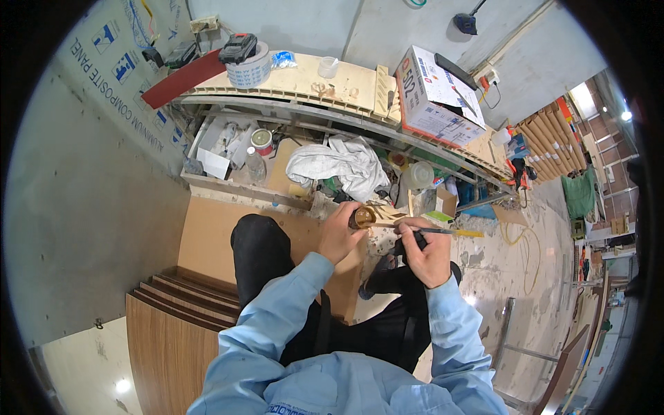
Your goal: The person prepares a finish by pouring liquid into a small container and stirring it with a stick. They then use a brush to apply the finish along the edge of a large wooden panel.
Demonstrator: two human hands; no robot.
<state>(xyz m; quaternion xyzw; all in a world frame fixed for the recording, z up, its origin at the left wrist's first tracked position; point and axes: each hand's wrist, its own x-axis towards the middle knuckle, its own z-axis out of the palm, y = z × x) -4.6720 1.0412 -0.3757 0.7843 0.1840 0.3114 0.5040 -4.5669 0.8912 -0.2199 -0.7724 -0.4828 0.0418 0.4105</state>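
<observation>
My left hand (337, 234) is wrapped around a small round brown cup (362, 217), its open mouth tilted toward me. My right hand (429, 257) grips a slim brush-like tool (468, 233) with a dark shaft and a yellow end pointing right. From my right fingers a pale, thin part of it reaches left to the cup's rim. Whether its tip is inside the cup, I cannot tell. Something black shows beneath my right fingers, too hidden to name. Both hands are above the floor, in front of my knees.
Ahead stands a workbench (304, 104) carrying a tape roll (250, 69), a battery pack (238, 48) and a cardboard box (443, 97). A white cloth (342, 166) and a clear bottle (255, 164) lie beneath. Wood-grain boards (169, 346) are at left; a yellow hose (529, 252) lies right.
</observation>
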